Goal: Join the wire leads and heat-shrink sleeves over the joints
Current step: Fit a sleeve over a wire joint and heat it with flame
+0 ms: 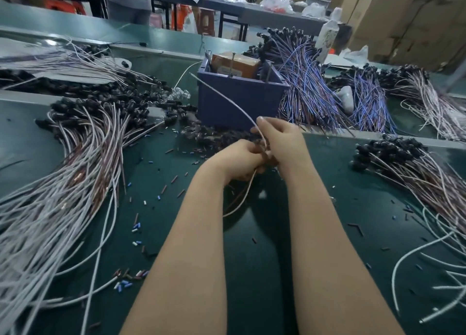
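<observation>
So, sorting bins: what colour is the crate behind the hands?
Blue-purple crate, clearest in the head view.

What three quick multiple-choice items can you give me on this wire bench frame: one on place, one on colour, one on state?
1. Where is the blue plastic bin?
A. On the bench beyond the hands
B. Under the left forearm
C. At the near right edge of the bench

2. What colour is the bench mat?
A. Yellow
B. Dark green
C. White

3. What are the two hands doing?
A. Resting flat and empty
B. Lifting the bin
C. Closed together on thin wire leads

Answers:
1. A: the bin stands past the left hand and right hand, between the wire piles.
2. B: the bare mat between the forearms is dark green.
3. C: both hands pinch at one spot, and a pale thin wire lead rises from them toward the bin.
</observation>
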`<state>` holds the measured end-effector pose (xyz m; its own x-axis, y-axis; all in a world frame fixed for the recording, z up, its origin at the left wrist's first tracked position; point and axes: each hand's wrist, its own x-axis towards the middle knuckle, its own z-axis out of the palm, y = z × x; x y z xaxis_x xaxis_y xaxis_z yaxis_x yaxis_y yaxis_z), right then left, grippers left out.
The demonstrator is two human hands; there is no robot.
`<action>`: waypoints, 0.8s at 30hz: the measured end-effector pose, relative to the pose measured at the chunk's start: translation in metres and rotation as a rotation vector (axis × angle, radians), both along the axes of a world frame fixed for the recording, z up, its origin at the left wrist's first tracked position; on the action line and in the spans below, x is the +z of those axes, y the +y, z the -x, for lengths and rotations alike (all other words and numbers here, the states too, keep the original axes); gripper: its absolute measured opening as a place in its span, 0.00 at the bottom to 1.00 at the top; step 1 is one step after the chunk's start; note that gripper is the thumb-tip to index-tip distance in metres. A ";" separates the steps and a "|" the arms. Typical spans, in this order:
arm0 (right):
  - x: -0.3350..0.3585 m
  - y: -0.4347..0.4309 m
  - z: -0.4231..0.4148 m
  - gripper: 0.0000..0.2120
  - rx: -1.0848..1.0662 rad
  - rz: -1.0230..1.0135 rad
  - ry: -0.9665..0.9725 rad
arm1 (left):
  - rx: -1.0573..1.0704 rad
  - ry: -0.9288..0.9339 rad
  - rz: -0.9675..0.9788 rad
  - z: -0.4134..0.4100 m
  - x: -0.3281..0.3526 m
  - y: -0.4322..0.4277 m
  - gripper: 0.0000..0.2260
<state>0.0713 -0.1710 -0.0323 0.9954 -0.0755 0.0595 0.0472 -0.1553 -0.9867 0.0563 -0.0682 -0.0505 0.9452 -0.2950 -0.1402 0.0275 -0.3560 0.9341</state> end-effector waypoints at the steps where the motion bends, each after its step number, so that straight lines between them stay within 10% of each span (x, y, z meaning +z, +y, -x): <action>1: -0.001 0.000 0.000 0.05 0.017 0.027 -0.002 | -0.004 -0.003 -0.022 0.000 -0.001 0.000 0.11; 13: 0.005 -0.016 -0.003 0.14 -0.102 -0.650 -0.160 | 0.313 0.135 0.324 -0.007 0.001 0.004 0.13; 18: 0.004 -0.014 0.001 0.15 0.014 0.206 -0.042 | 0.619 -0.019 0.391 -0.017 -0.004 0.002 0.13; 24: 0.008 -0.010 0.008 0.14 0.377 0.663 0.212 | 0.787 -0.111 0.416 -0.021 -0.004 0.001 0.09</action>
<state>0.0633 -0.1809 -0.0242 0.9420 0.2538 -0.2194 0.0352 -0.7253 -0.6876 0.0769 -0.0675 -0.0548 0.8970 0.4375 -0.0627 0.0228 0.0960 0.9951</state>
